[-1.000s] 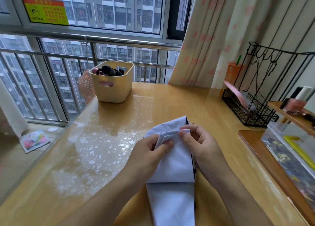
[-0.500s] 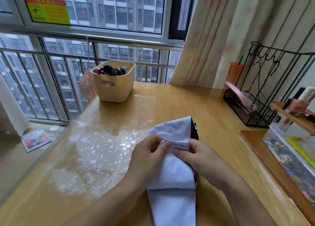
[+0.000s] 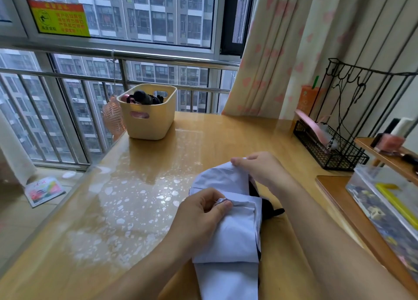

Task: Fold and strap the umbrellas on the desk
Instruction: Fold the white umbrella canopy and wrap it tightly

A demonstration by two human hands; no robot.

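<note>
A pale lavender umbrella (image 3: 235, 236) with a black lining lies lengthwise on the wooden desk (image 3: 158, 186), running toward me. My left hand (image 3: 201, 218) pinches a fold of the canopy fabric near its middle. My right hand (image 3: 262, 168) pinches the far edge of the canopy and holds it up a little. A bit of black lining and a rib tip stick out at the umbrella's right side. The umbrella's handle and strap are hidden.
A cream plastic basket (image 3: 149, 119) with dark items stands at the back left, a pink fan (image 3: 113, 119) behind it. A black wire rack (image 3: 330, 150) sits at the right, next to a low wooden shelf (image 3: 384, 155) and a clear box (image 3: 384, 209). Curtains hang behind.
My right hand has moved away from the left, up to the canopy's far edge. My left hand keeps its pinch on the fold. The camera has come closer.
</note>
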